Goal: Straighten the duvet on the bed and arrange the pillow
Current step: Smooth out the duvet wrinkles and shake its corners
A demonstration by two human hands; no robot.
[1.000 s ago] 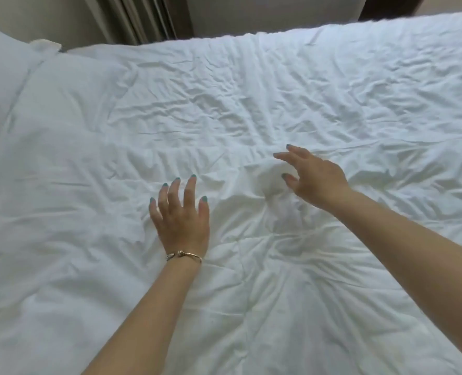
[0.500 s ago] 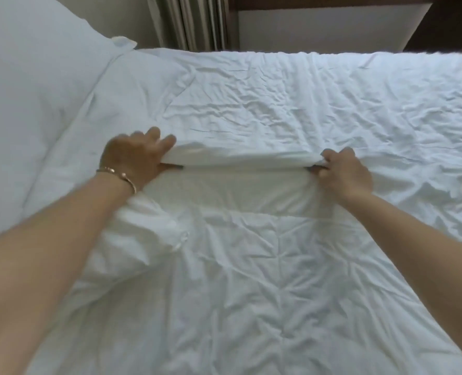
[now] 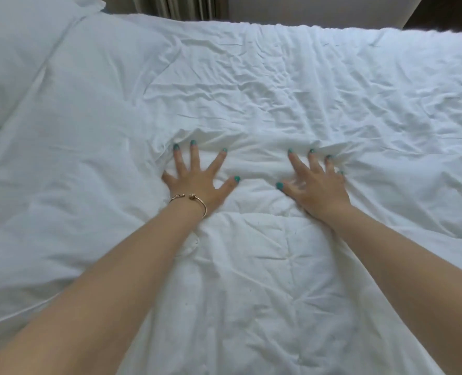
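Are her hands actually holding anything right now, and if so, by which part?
Nothing is held. The left hand and right hand lie with fingers spread, pressing flat on the duvet near its folded top edge.

A bedroom: wide bed (image 3: 386, 41) under rumpled white duvet (image 3: 278, 90), plump pillow (image 3: 21, 50), curtains (image 3: 181, 6) behind.

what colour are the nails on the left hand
Teal green on the left hand, spread flat on the white duvet; seen in the head view.
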